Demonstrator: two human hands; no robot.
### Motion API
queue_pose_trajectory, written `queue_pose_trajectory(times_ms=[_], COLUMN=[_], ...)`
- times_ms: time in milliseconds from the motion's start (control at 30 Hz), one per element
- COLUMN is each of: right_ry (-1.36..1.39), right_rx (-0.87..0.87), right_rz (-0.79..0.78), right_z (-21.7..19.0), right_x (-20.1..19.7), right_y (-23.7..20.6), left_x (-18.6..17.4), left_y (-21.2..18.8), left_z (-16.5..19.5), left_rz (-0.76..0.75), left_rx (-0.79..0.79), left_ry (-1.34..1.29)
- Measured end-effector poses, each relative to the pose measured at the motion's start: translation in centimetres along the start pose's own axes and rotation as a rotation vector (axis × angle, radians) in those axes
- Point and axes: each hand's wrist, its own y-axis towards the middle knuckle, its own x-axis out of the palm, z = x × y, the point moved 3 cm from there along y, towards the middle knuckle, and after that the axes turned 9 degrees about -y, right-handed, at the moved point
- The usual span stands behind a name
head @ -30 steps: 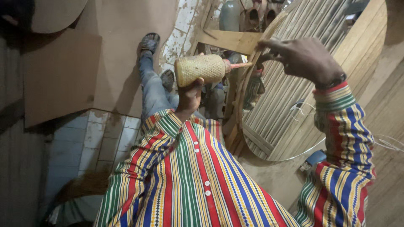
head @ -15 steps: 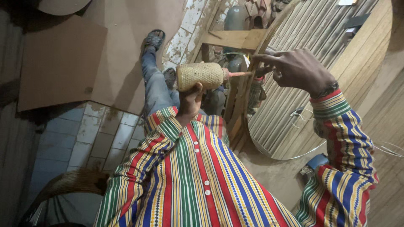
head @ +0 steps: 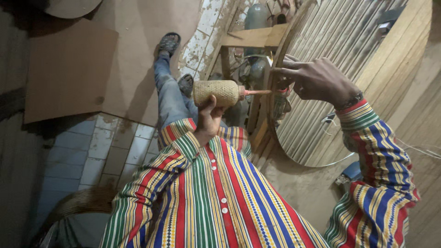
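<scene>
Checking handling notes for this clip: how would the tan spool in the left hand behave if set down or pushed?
The spool is a cylinder, so it would probably roll. The left hand holds it up alone, so likely light. Its wound surface looks rough, probably not slippery.

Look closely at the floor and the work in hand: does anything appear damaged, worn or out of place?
Yes, the floor. The pale floor tiles are stained and chipped at their edges, and flat cardboard sheets lie over part of them. The left hand grips the woven spool; the right hand works at the round frame. Neither looks damaged.
</scene>
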Motion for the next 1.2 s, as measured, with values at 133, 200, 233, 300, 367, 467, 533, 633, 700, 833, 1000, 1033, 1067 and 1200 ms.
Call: queue_pose_trajectory(times_ms=[133, 200, 233, 300, 367, 467, 533, 633, 700, 833, 1000, 1033, 1067, 1200], right_ry=[0.067, -0.007, -0.003, 0.001, -0.063, -0.065, -0.069, -0.105, -0.097, -0.1, -0.074, -0.01, 0.053, 0.544], right_rx=[-0.016, 0.006, -0.001, -0.011, -0.035, -0.06, -0.088, -0.129, -0.135, -0.14, -0.13, -0.131, -0.131, -0.213], right_rz=[0.028, 0.022, 0.012, -0.004, -0.058, -0.082, -0.083, -0.107, -0.154, -0.202, -0.269, -0.209, -0.147, -0.265], right_z=[-1.2, -1.7, -2.0, -2.4, -2.8, -3.2, -3.3, -3.4, -3.5, -4.4, -5.8, -5.9, -5.9, -5.1], right_x=[0.4, 0.6, 0.7, 0.9, 1.2, 1.6, 1.8, 2.3, 2.7, 3.6, 5.9, 6.3, 6.8, 9.0], right_y=[-0.7, -1.1, -1.2, -1.4, -1.6, -1.8, -1.9, -2.0, -2.1, -2.5, -4.3, -4.8, -5.1, -6.4], left_x=[-1.3, -1.8, -2.1, -2.4, -2.6, -2.7, -2.5, -2.4, -2.3, -2.4, -3.1, -3.4, -3.5, -3.3], left_y=[-0.7, -1.1, -1.2, -1.5, -1.8, -2.2, -2.3, -2.3, -2.3, -2.1, -1.8, -1.7, -1.7, -1.4], left_z=[-0.7, -1.0, -1.2, -1.4, -1.6, -1.9, -2.1, -2.3, -2.3, -2.4, -2.4, -2.2, -2.0, -0.1], left_rz=[0.043, 0.057, 0.06, 0.063, 0.069, 0.145, 0.145, 0.179, 0.195, 0.211, 0.331, 0.343, 0.353, 0.204], left_rx=[-0.076, -0.101, -0.108, -0.129, -0.158, -0.217, -0.218, -0.241, -0.27, -0.318, -0.4, -0.414, -0.427, -0.423], left_ry=[-0.047, -0.056, -0.053, -0.06, -0.084, -0.067, -0.102, -0.108, -0.099, -0.067, -0.018, 0.016, 0.049, 0.072])
